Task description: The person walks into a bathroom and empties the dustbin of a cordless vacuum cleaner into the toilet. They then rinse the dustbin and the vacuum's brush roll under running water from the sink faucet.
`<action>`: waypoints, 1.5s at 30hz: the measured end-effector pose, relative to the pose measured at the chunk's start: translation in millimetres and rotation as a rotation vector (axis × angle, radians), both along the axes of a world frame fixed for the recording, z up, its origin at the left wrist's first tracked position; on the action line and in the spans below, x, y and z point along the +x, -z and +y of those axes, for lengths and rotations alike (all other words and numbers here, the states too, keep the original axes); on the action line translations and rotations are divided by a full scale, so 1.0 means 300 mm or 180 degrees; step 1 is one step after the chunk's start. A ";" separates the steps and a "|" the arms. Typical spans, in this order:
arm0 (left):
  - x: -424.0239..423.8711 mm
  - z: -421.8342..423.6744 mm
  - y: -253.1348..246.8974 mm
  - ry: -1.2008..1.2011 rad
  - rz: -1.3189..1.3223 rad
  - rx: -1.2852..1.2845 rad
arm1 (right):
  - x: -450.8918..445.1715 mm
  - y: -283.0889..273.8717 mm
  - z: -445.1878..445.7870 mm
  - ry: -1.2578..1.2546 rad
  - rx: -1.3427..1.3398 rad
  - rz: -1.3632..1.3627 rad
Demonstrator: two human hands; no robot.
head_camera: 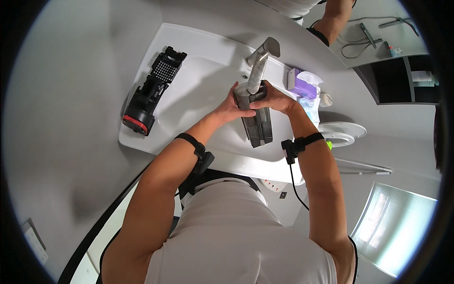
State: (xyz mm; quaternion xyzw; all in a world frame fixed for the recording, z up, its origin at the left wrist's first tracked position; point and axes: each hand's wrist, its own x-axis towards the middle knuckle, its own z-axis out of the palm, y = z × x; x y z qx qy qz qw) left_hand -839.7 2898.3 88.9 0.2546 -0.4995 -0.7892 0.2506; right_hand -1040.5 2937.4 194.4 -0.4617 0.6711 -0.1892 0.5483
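Between my two hands is a smoky translucent plastic tank (256, 124), held over the basin of a white washbasin (212, 124). My left hand (234, 106) grips its left side, the thumb across the front. On the opposite side my right hand (275, 99) clasps it near the top. The spout of a metal faucet (257, 74) reaches down over the tank's open upper end. Whether water is flowing I cannot tell. At the basin's left lies a black appliance part (152, 92) with a perforated section and a red band at its lower end.
A purple tissue box (301, 83) stands on the washbasin's right edge, beside a bluish plastic packet (310, 108) and a small brush-like item (325, 99). Farther right are a toilet with a raised lid (342, 129) and a dark shelf (386, 81). A mirror spans the top.
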 end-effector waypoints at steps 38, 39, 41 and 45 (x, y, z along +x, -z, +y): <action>-0.020 -0.074 -0.116 0.0071 -0.0668 0.0081 | 0.051 0.127 0.151 0.0947 -0.0539 -0.0060; -0.021 -0.073 -0.104 0.0061 -0.0789 0.0114 | 0.050 0.127 0.150 0.0935 -0.0529 -0.0056; -0.024 -0.071 -0.081 0.0033 -0.0789 0.0129 | 0.047 0.128 0.147 0.0909 -0.0509 -0.0048; -0.034 -0.071 -0.100 0.0138 -0.0659 0.0167 | 0.038 0.148 0.161 0.0837 -0.0704 0.0039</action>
